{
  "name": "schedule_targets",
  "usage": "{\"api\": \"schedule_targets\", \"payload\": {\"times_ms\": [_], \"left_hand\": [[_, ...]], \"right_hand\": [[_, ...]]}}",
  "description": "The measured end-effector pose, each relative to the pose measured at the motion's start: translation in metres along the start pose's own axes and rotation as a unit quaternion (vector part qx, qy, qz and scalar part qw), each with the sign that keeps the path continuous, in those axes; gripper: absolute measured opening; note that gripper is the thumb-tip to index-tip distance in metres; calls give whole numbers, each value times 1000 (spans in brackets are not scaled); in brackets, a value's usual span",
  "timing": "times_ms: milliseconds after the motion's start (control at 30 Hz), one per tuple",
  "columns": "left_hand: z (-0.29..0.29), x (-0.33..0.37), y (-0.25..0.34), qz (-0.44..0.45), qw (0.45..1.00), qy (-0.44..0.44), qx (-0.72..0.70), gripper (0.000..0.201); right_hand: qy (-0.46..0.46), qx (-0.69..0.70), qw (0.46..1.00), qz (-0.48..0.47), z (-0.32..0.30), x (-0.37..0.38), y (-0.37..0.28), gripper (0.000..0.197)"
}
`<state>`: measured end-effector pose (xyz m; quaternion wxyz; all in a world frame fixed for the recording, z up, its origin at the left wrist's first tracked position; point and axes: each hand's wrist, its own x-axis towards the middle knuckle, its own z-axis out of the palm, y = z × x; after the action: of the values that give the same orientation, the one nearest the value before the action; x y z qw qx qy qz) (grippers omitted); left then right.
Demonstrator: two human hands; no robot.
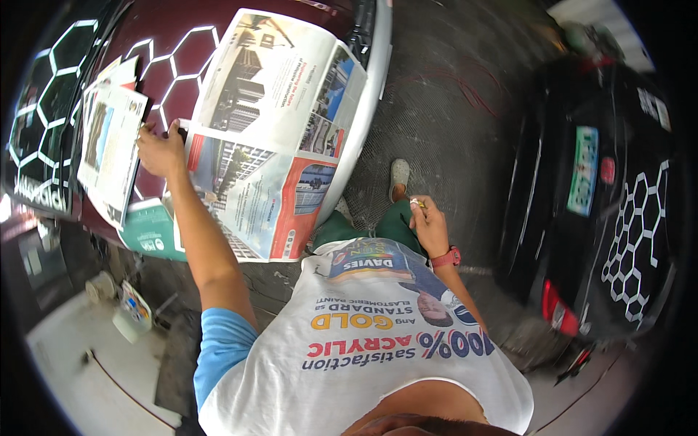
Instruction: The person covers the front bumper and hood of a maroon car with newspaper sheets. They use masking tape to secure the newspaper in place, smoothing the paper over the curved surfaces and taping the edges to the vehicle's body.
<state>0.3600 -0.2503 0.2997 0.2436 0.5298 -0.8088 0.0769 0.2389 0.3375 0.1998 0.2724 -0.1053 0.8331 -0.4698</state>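
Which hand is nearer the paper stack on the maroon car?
Left: the left hand is at the right edge of the paper stack; the right hand is farther off, beyond the spread newspaper.

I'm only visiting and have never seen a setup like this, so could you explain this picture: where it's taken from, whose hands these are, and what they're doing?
There is no robot here: a person works with two bare hands. The single picture comes from a wide fisheye camera worn on their head, looking down, so straight edges bend near the rim. On the left is a dark red car with white hexagon lines. On it lie an open newspaper and some folded papers. The left hand is at the papers' edge; I cannot tell whether it holds them. The right hand holds a small yellow-and-white thing, too small to identify.
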Motion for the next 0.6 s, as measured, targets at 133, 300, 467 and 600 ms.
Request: {"api": "schedule_targets", "payload": {"times_ms": [133, 300, 467, 600], "left_hand": [[-10, -82, 55, 40, 965, 84, -244, 43], [-75, -241, 180, -17, 854, -315, -414, 37], [-91, -340, 211, -246, 764, -314, -507, 40], [-69, -428, 176, -456, 685, -200, -531, 39]], "right_hand": [[-124, -40, 991, -31, -20, 71, -16, 39], [-370, -107, 910, -153, -30, 141, -90, 83], [-556, -145, 773, -269, 4, 171, -137, 86], [-612, -210, 703, -294, 40, 166, -161, 84]]}}
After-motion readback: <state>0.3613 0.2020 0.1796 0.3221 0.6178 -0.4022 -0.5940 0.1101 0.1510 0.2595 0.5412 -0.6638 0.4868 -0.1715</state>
